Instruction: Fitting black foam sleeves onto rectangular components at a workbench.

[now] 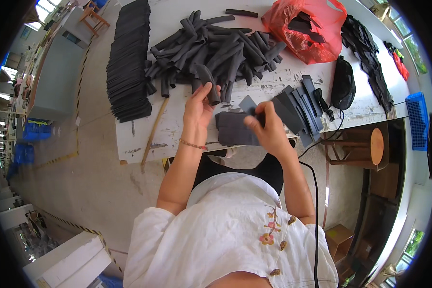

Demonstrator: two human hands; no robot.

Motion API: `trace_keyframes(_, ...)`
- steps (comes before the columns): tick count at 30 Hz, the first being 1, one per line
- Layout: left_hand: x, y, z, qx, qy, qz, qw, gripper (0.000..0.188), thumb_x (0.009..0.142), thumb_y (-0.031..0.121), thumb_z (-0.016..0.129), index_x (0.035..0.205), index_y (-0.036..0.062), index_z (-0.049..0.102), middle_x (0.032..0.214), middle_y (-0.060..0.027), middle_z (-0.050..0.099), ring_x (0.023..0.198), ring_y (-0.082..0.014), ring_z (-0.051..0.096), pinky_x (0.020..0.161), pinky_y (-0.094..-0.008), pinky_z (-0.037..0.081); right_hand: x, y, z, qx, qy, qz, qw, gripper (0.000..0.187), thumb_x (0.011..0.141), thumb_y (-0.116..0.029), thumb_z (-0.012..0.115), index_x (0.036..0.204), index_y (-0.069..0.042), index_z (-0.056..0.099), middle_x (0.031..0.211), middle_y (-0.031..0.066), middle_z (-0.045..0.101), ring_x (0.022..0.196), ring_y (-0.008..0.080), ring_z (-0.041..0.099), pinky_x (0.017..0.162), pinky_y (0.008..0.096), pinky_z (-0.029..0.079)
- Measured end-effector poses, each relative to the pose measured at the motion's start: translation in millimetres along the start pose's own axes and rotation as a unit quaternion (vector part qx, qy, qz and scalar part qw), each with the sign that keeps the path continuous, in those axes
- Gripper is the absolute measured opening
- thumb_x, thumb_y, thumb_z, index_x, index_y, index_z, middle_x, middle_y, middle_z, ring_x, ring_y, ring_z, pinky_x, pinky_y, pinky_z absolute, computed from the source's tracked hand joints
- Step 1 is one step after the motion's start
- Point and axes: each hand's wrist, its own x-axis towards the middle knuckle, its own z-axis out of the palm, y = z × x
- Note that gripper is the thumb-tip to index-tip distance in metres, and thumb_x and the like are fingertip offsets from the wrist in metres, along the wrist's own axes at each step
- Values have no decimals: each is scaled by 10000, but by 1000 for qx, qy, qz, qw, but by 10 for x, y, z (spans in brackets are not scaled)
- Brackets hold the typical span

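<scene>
My left hand [197, 111] is closed around a short dark grey tube [206, 79], which it holds upright at the near edge of a heap of similar tubes [221, 45]. My right hand [272, 129] is curled with thumb and fingers together, over the right end of a stack of dark rectangular pieces [233, 128]. Something dark shows between its fingers, but I cannot make out what. A small grey flat piece [247, 104] appears just left of those fingers. More flat strips [293, 111] lie fanned out to the right of this hand.
A long row of stacked dark pieces [129, 62] runs along the white table's left side. A red plastic bag [317, 43] with dark pieces, a black pouch [344, 84] and a cable [314, 177] are on the right. A wooden stick [154, 130] and a stool [377, 146] are nearby.
</scene>
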Motion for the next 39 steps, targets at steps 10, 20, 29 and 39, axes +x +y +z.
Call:
trace_keyframes(10, -230, 54, 97, -23, 6, -36, 999, 301, 882, 102, 676, 1116, -28, 539, 1093, -168, 631, 1050, -311, 634, 888, -389, 566, -103, -47, 183, -112, 29, -152, 982, 375, 762, -124, 752, 1057, -42, 536, 1039, 124, 621, 968, 319, 554, 827, 416, 426)
trace_keyframes(20, -279, 8, 104, 54, 0, -15, 998, 269, 918, 126, 625, 1134, -4, 530, 1111, -180, 651, 1000, -264, 666, 819, -368, 592, 38, -153, 171, -93, 139, -147, 975, 323, 699, -103, 775, 1008, -60, 687, 945, 62, 613, 910, 255, 564, 815, 371, 423)
trace_keyframes(29, -409, 37, 219, 63, -41, -30, 997, 252, 935, 100, 588, 1153, 21, 487, 1127, -209, 639, 970, -268, 676, 805, -360, 600, 146, -122, 140, -224, 199, -240, 923, 231, 686, -72, 764, 908, -78, 702, 915, 12, 603, 839, 227, 568, 757, 360, 417)
trace_keyframes(39, -711, -68, 479, 45, -99, 113, 988, 380, 916, 90, 626, 1240, 29, 438, 1043, -160, 652, 1029, -263, 632, 940, -382, 487, 101, -237, 474, -99, 160, -184, 965, 589, 722, -77, 754, 1248, -54, 492, 1151, 139, 532, 1023, 340, 514, 851, 433, 393)
